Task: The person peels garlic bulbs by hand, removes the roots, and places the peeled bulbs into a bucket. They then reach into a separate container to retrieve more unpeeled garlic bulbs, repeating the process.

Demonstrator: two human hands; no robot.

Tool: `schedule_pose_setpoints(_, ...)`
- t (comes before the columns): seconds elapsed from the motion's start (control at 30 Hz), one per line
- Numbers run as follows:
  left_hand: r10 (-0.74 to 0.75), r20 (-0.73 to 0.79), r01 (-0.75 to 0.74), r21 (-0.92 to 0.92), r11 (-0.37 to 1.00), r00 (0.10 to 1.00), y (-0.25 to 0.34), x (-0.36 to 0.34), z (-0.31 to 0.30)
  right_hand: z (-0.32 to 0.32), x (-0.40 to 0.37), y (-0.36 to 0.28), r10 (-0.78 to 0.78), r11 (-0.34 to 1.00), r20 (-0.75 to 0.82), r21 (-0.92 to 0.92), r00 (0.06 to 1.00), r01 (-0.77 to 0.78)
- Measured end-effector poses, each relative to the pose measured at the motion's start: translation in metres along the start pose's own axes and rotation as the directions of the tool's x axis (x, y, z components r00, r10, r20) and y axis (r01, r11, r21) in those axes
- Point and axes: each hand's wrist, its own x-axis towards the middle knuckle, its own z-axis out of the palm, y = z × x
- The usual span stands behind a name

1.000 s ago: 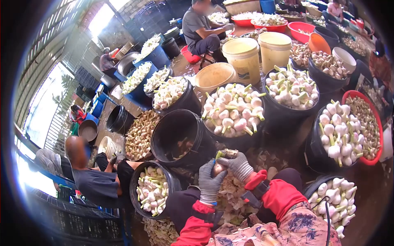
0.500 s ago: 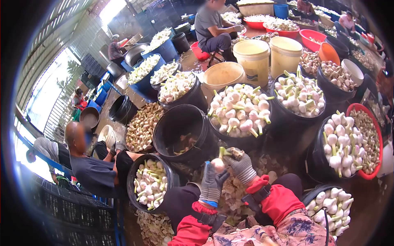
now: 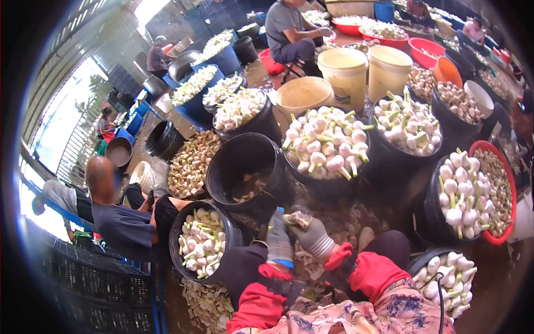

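Observation:
My left hand (image 3: pixel 280 240), in a grey glove with a blue cuff edge, is closed with its fingers pointing up. A bit of green garlic stem (image 3: pixel 271 227) shows at its fingers; the bulb itself is hidden. Close beside it, my right hand (image 3: pixel 315 238), also gloved, is closed on a ragged brownish-white piece that looks like garlic skin (image 3: pixel 300 220). Loose garlic peelings (image 3: pixel 311 264) lie below both hands. Just beyond them stands a deep black bucket (image 3: pixel 245 167) with some garlic at its bottom.
Black buckets of trimmed garlic stand at left (image 3: pixel 201 240), ahead (image 3: pixel 327 143) and right (image 3: pixel 466 195), with another pile (image 3: pixel 446 284) by my right knee. Untrimmed garlic (image 3: pixel 192 161) is heaped front left. A person (image 3: pixel 125 220) sits at left, another (image 3: pixel 289 33) ahead.
The pinkish-white bulb with its green stem, visible earlier in my left hand, is now out of sight. Both hands have drawn closer together, and my right hand has shifted slightly left.

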Motion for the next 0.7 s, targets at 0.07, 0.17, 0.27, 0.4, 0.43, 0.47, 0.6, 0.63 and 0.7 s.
schedule_pose_setpoints(0.07,-0.040,-0.005,0.040,-0.023,0.999,0.999,0.000,0.011,-0.015,-0.003,0.005,0.003,0.328,0.878,0.031,0.359,0.944,-0.317)
schedule_pose_setpoints(0.17,0.074,0.002,-0.074,0.083,0.994,0.997,0.011,-0.001,-0.005,-0.020,0.019,0.011,0.402,0.822,-0.065,0.464,0.913,-0.330)
schedule_pose_setpoints(0.27,-0.005,0.063,0.004,0.020,1.000,0.998,0.031,-0.021,0.007,-0.039,0.033,0.032,0.366,0.864,-0.217,0.440,0.905,-0.244)
schedule_pose_setpoints(0.4,-0.133,0.210,0.171,-0.174,0.970,0.969,0.044,-0.038,-0.008,-0.074,0.041,0.066,0.455,0.877,-0.414,0.362,0.789,-0.316)
schedule_pose_setpoints(0.43,-0.135,0.205,0.171,-0.169,0.971,0.970,0.046,-0.041,-0.013,-0.081,0.042,0.083,0.428,0.896,-0.248,-0.009,0.869,-0.443)
schedule_pose_setpoints(0.47,-0.079,0.199,0.103,-0.114,0.988,0.977,0.048,-0.042,-0.017,-0.080,0.042,0.053,0.422,0.731,-0.039,-0.577,0.906,-0.365)
schedule_pose_setpoints(0.6,0.046,0.150,-0.084,0.254,0.963,0.988,0.041,-0.032,-0.051,-0.039,0.018,0.010,0.004,0.914,0.204,-0.398,0.979,0.079)
schedule_pose_setpoints(0.63,0.011,0.062,-0.033,0.359,0.933,0.998,0.046,-0.036,-0.043,-0.030,0.014,0.001,0.016,0.911,0.256,-0.402,0.967,0.092)
schedule_pose_setpoints(0.7,0.093,0.079,-0.121,0.575,0.809,0.993,0.033,-0.031,-0.056,-0.016,0.001,-0.025,0.073,0.975,0.207,-0.219,0.976,-0.027)
